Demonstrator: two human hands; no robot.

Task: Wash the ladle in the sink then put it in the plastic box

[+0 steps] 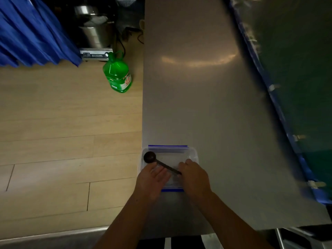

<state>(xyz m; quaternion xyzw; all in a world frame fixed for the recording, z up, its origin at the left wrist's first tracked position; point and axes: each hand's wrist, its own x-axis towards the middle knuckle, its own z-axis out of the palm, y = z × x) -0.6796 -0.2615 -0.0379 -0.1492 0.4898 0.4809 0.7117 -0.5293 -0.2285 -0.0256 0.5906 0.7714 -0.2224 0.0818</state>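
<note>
A clear plastic box (pixel 192 153) with blue clips stands on the steel counter near its left edge. A dark ladle (pixel 150 157) lies across the box, its round bowl over the far left corner and its handle slanting down to the right. My right hand (pixel 193 177) is closed on the end of the handle. At the box's left side my left hand (pixel 152 180) has its fingers spread, just under the ladle's bowl and not holding it. No sink is in view.
The steel counter (pixel 206 87) runs away from me, bounded on the right by a blue-taped edge. On the wooden floor at the left stand a green plastic jug (pixel 117 74), a steel pot on a cooker (pixel 95 35) and a blue curtain (pixel 32 33).
</note>
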